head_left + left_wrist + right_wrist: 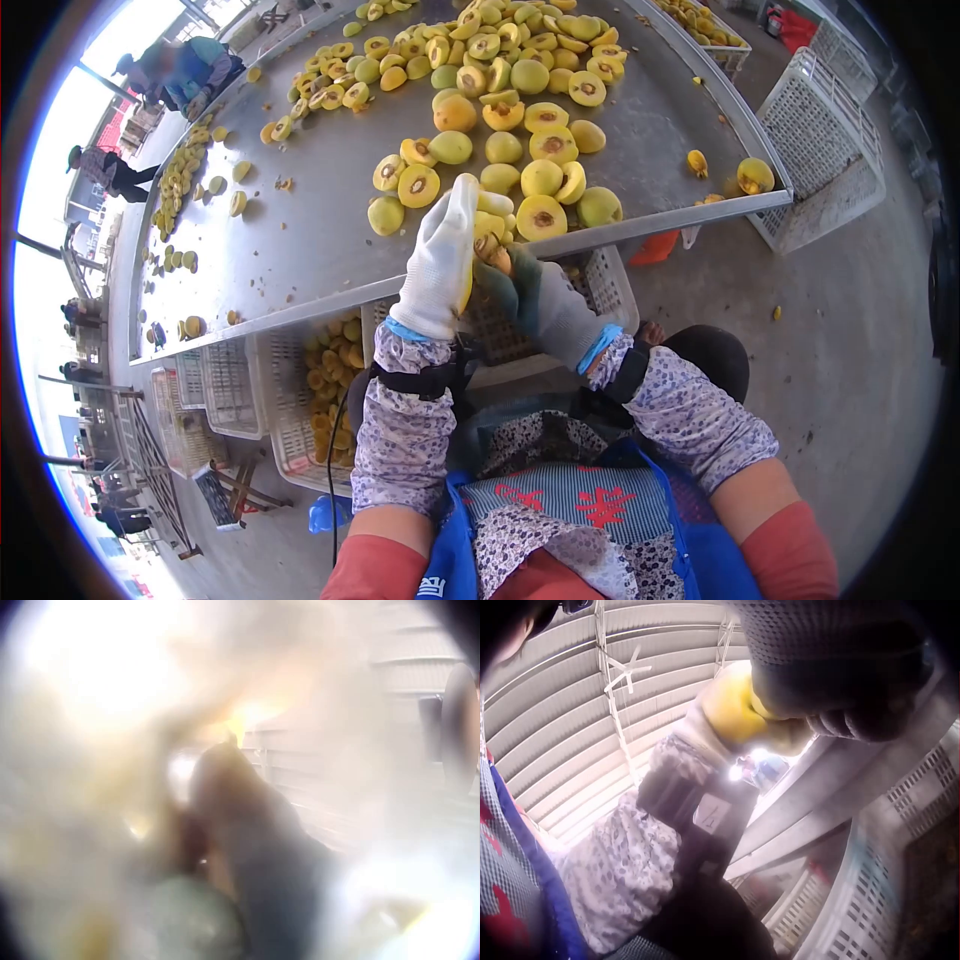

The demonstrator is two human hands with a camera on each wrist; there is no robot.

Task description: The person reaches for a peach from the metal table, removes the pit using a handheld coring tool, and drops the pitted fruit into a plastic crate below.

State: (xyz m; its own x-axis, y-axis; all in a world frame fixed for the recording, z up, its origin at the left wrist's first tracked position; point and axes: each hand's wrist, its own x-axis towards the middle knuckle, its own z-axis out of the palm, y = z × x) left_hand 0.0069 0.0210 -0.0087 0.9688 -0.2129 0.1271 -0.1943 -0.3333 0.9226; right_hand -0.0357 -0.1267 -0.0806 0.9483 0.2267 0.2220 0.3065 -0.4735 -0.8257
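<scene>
Crate [280, 405] holding yellow fruit [335, 385]; right grip [545, 305] pinching fruit piece [494, 254], left grip [438, 262] unclear.

Head view looks down; close wrist views face up and share the roof [547, 705].

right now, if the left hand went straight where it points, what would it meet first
Probably the green fruit just ahead of the left hand, though depth is unclear; it might pass above.
</scene>
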